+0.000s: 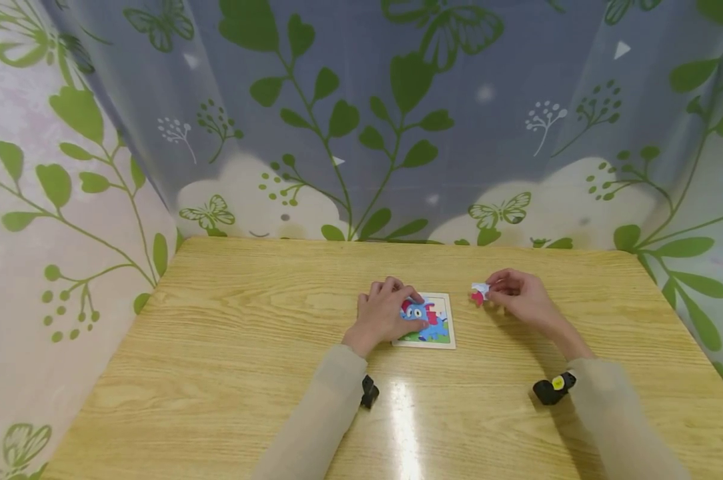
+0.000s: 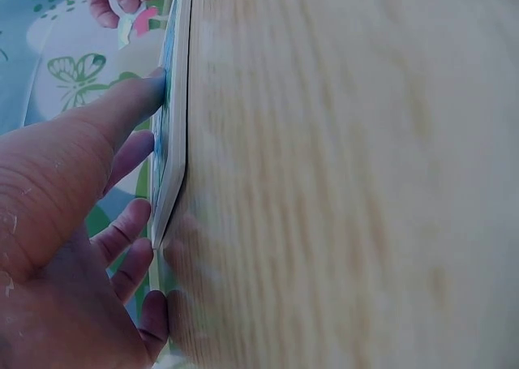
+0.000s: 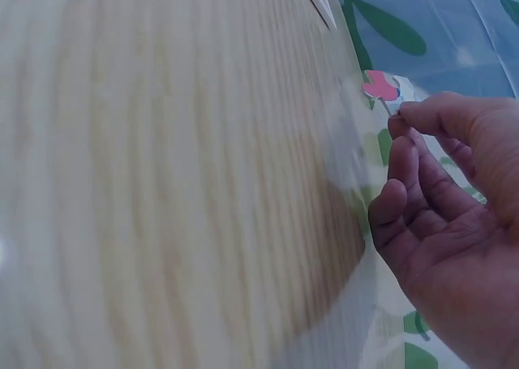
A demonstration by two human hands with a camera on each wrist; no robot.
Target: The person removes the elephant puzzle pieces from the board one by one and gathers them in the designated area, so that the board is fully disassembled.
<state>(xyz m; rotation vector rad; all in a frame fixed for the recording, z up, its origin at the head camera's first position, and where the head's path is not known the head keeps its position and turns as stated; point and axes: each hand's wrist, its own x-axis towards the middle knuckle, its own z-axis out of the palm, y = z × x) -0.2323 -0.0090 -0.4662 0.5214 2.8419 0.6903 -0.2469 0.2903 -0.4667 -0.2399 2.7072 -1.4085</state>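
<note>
A small jigsaw puzzle (image 1: 436, 331) in a pale tray lies on the table, showing a blue cartoon animal with large eyes; bare tray shows at its upper right. My left hand (image 1: 381, 313) rests over its left side, thumb and fingers touching the picture. Seen edge-on in the left wrist view, the puzzle tray (image 2: 174, 162) lies under the left thumb, with the other fingers at its side. To the right of the tray, my right hand (image 1: 525, 301) pinches a puzzle piece (image 1: 477, 292), pink and whitish, between thumb and fingertips. The right wrist view shows this puzzle piece (image 3: 379, 85) above the table.
The wooden table (image 1: 247, 313) extends around the puzzle on all sides. Behind it hangs a curtain (image 1: 361, 120) with leaves and butterflies, and similar cloth flanks both sides. Black wrist cameras sit at the left wrist (image 1: 369, 392) and right wrist (image 1: 552, 389).
</note>
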